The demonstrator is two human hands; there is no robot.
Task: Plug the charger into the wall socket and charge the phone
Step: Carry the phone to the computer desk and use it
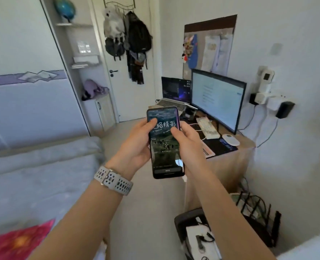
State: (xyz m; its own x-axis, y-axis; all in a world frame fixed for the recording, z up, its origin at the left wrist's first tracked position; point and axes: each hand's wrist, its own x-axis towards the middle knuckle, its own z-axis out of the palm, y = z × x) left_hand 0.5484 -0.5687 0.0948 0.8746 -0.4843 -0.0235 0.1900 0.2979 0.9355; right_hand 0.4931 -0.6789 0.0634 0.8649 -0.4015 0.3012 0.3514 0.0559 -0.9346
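Above the floor beside the bed, the left hand (136, 145) and right hand (188, 141) both clasp the lit phone (164, 142), long axis running away from the person, white cable (185, 186) hanging from its near end, the desk (230, 162) beyond.

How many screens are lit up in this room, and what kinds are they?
Phone, held in both hands: 1
Laptop on the desk: 1
Monitor on the desk: 1
Total: 3 lit screens
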